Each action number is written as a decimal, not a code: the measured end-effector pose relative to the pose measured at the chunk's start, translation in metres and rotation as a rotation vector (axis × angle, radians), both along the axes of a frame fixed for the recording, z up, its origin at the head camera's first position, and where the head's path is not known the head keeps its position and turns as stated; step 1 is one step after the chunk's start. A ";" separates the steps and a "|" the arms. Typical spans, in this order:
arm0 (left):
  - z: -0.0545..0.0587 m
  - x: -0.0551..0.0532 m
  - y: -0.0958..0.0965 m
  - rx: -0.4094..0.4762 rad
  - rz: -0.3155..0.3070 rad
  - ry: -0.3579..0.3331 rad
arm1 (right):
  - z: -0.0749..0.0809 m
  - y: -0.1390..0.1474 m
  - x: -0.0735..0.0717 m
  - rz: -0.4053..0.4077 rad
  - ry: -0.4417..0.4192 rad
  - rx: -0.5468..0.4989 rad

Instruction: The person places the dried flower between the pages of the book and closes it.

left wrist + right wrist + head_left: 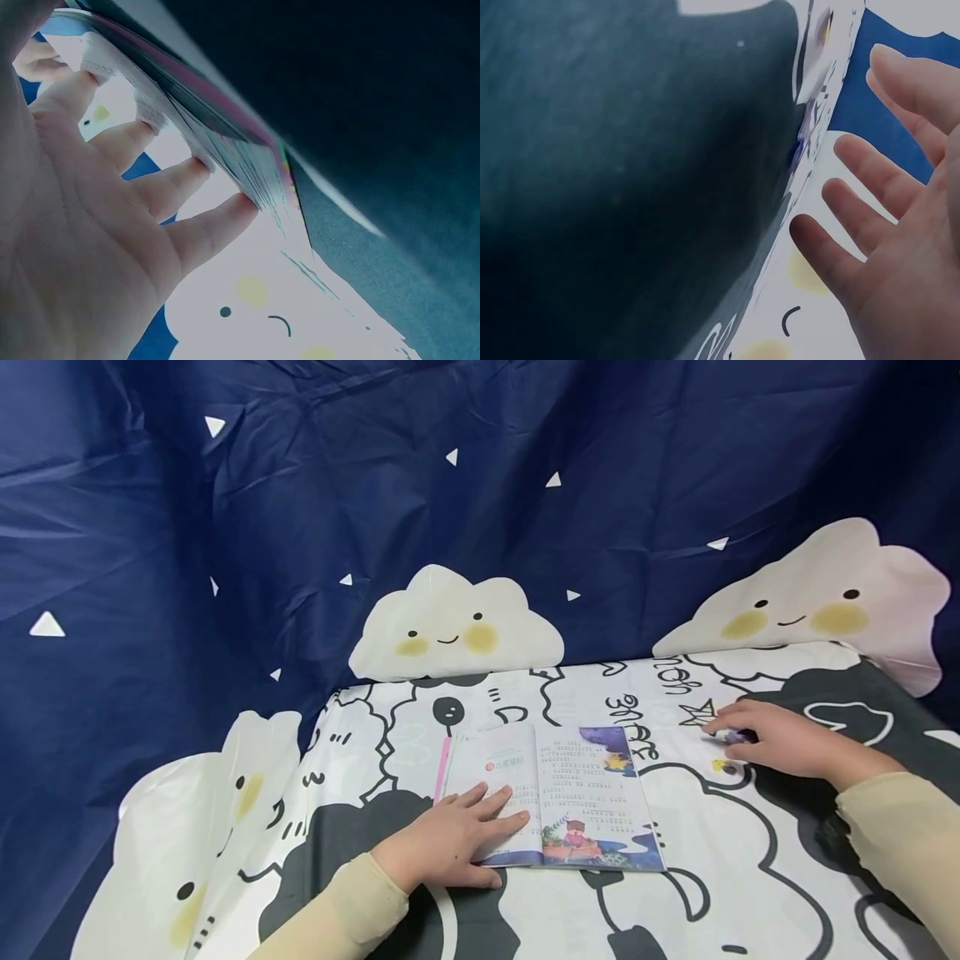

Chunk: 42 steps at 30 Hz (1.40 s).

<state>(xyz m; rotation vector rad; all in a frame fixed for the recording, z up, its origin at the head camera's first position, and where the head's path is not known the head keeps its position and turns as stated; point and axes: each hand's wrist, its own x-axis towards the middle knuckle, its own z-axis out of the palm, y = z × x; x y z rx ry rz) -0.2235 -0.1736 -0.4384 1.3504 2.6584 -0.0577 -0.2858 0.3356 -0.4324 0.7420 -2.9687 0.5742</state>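
Note:
An open book point(592, 793) with printed text and colour pictures lies on the patterned cloth. My left hand point(457, 839) rests on its left page with fingers spread; in the left wrist view the fingertips press the page edges of the book point(225, 161). Off to the right of the book, my right hand point(787, 739) hovers low over the cloth, fingers loosely extended. Beneath its fingers shows a small purple thing point(738, 737), partly hidden; its kind I cannot tell. In the right wrist view that hand point(889, 225) has nothing between its fingers.
The black-and-white cartoon cloth point(720, 877) covers the surface. A pink strip point(442, 768) shows along the book's left edge. A small yellow patch point(725, 767) lies near the right hand. Behind hangs a dark blue curtain point(315, 485), with cloud shapes point(450, 610) along the edge.

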 end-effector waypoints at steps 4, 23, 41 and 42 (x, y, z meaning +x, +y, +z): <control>0.000 0.001 0.000 0.001 0.007 -0.002 | -0.003 0.001 0.001 0.016 -0.023 0.001; -0.001 0.000 0.000 -0.005 0.001 0.000 | -0.009 0.000 -0.002 -0.012 -0.104 0.024; 0.000 0.002 0.000 0.000 0.008 -0.011 | -0.014 -0.003 -0.002 -0.022 -0.104 0.034; 0.000 0.002 0.000 0.002 0.008 -0.011 | -0.013 -0.004 -0.002 -0.021 -0.100 0.036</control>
